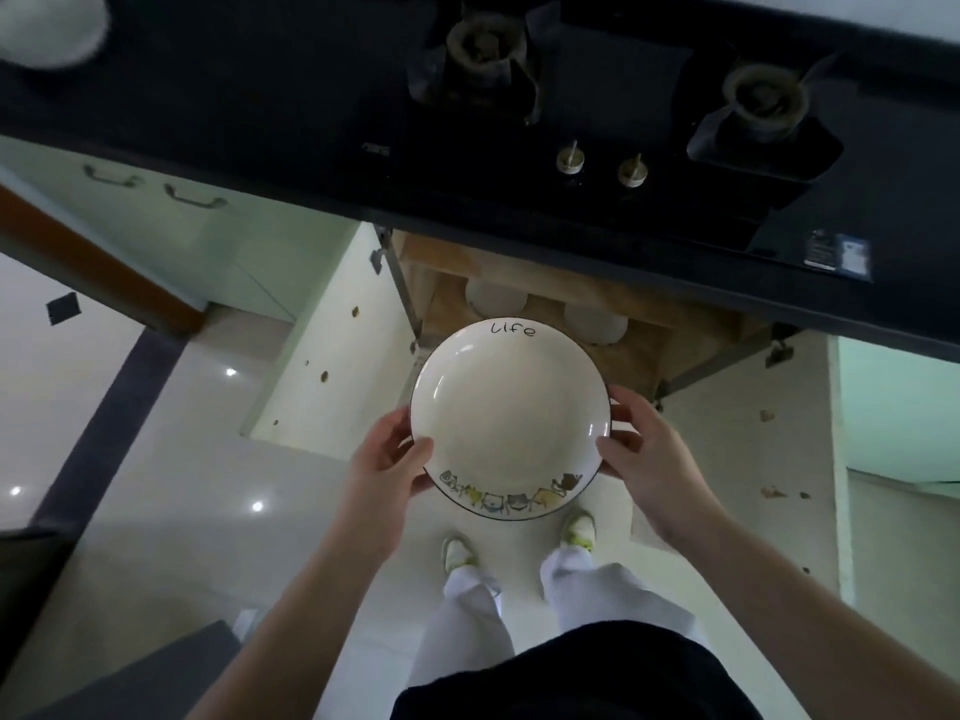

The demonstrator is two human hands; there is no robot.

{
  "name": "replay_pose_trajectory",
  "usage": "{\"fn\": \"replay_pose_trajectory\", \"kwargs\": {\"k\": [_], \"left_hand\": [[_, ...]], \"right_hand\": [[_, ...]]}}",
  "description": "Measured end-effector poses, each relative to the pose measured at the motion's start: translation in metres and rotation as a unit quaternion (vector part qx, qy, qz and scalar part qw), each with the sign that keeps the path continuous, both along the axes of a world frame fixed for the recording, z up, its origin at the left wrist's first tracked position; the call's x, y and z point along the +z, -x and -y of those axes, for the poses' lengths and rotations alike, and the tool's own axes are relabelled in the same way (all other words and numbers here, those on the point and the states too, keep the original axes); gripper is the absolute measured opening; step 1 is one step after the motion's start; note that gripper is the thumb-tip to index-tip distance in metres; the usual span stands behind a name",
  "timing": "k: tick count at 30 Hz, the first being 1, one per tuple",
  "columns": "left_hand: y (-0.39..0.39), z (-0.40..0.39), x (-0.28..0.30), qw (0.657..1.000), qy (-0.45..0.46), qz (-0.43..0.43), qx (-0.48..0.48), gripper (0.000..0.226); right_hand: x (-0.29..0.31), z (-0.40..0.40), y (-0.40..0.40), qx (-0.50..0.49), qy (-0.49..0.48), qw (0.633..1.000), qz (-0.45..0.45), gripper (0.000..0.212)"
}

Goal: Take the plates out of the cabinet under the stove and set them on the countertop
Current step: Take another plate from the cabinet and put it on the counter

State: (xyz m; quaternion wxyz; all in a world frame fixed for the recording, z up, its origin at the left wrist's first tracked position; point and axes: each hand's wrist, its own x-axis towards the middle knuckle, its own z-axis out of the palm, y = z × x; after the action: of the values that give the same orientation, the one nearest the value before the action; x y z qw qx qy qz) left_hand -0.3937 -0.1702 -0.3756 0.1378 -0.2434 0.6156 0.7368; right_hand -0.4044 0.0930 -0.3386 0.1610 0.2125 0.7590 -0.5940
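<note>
A deep white plate (509, 413) with a dark rim, the word "Life" and cartoon cats hangs level in front of the open cabinet. My left hand (387, 462) grips its left edge, thumb over the rim. My right hand (644, 444) grips the right edge the same way. Inside the wooden cabinet (644, 350) under the stove, two more white dishes, one on the left (493, 298) and one on the right (595, 319), show behind the held plate. A white plate (49, 26) lies on the dark countertop (234, 85) at the far left.
The black gas stove (613, 96) has two burners and two knobs (600, 166). Both cabinet doors, the left one (332, 345) and the right one (748, 459), stand swung open on either side of me. My feet (519, 543) stand on the pale tiled floor between them.
</note>
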Motion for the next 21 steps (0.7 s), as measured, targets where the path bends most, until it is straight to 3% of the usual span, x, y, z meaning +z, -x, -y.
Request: {"fn": "replay_pose_trajectory", "kwargs": {"k": [7, 15, 21], "left_hand": [[-0.044, 0.014, 0.052, 0.998, 0.001, -0.051, 0.038, 0.046], [-0.117, -0.023, 0.083, 0.994, -0.001, -0.053, 0.093, 0.049], [-0.158, -0.004, 0.096, 0.985, 0.022, -0.041, 0.166, 0.045]], "right_hand": [[0.043, 0.003, -0.027, 0.027, 0.042, 0.998, -0.035, 0.048], [0.070, -0.017, -0.053, 0.102, 0.036, 0.993, -0.044, 0.046], [0.076, 0.012, -0.064, 0.164, 0.067, 0.984, -0.032, 0.045]]}}
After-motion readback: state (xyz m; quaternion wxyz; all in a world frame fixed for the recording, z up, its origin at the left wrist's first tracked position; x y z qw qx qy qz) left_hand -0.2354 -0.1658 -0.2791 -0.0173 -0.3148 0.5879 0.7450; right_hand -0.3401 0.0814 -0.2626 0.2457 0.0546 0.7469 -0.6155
